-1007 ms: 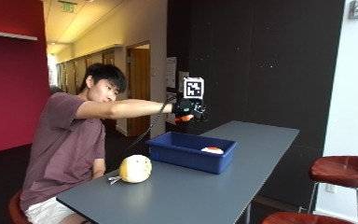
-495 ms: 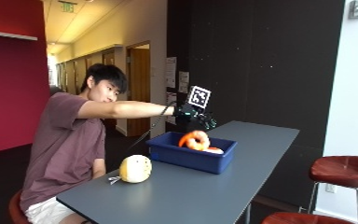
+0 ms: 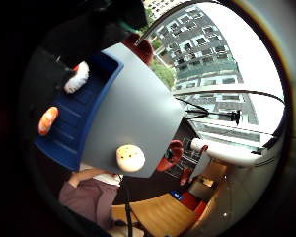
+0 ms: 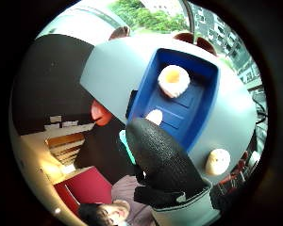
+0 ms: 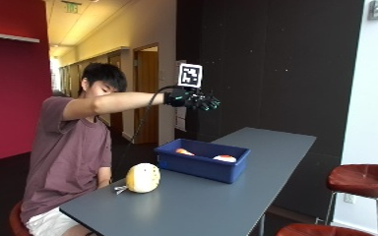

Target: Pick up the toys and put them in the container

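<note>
Two toys lie in the blue bin [image 5: 202,165]: an orange-and-white ring toy [image 4: 173,80] and a smaller orange-and-white toy [image 3: 48,120], apart from each other on the bin floor. From the outside view only their tops show above the bin wall. A third toy, the round yellow one [image 5: 142,177], sits on the grey tabletop [image 5: 241,196] just beside the bin, on the side nearer my body. The bin stands on the tabletop near its edge on my side.

My right hand [image 5: 194,100] is raised well above the bin, arm extended level at shoulder height. Its fingers are straight and relaxed, spread apart, and hold nothing. In the thumb side palm view a gloved finger [image 4: 162,157] reaches across the bin's near wall.

Two red stools [image 5: 366,179] stand beyond the tabletop.
</note>
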Motion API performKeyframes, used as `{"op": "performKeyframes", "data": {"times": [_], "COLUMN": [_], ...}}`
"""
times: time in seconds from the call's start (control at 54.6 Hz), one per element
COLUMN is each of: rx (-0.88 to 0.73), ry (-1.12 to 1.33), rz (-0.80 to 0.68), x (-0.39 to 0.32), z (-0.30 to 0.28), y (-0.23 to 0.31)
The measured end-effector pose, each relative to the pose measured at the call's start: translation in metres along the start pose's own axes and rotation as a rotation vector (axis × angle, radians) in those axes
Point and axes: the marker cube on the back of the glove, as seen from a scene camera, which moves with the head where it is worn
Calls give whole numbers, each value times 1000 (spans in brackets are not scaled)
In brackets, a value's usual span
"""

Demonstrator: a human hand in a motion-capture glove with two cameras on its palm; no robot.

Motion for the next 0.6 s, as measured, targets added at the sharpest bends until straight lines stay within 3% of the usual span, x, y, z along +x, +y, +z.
{"op": "performKeyframes", "data": {"times": [0.037,0.11,0.183,0.275,0.604], "rx": [1,6,8,-13,-145], "ry": [-3,-27,-54,-22,-49], "rz": [-23,131,122,238,160], "x": [13,48,68,98,131], "z": [-4,-9,-9,6,129], "y": [13,37,59,84,164]}}
